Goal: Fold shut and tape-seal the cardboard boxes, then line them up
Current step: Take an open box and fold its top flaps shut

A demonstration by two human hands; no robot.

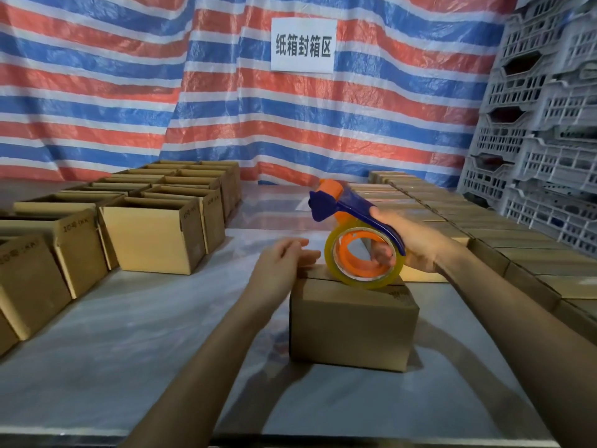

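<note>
On the bench [129, 350], the right hand [416, 244] grips a tape dispenser [355, 227] over the folded box [352, 321], the left hand [284, 263] open upon it; open boxes [151, 234] await sealing.

Closed box [352, 321] at mid-table [161, 350], tape dispenser [358, 240] resting on its top. Open boxes [155, 234] in rows at left; sealed boxes [452, 218] in rows at right. Crates [542, 124] stacked behind the right rows, tarp [129, 92] behind all.

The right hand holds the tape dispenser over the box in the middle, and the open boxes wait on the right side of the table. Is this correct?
Not fully. The open boxes wait on the left side of the table, not the right, as the head view shows. The rest stands: the right hand holds the tape dispenser over the box in the middle.
</note>
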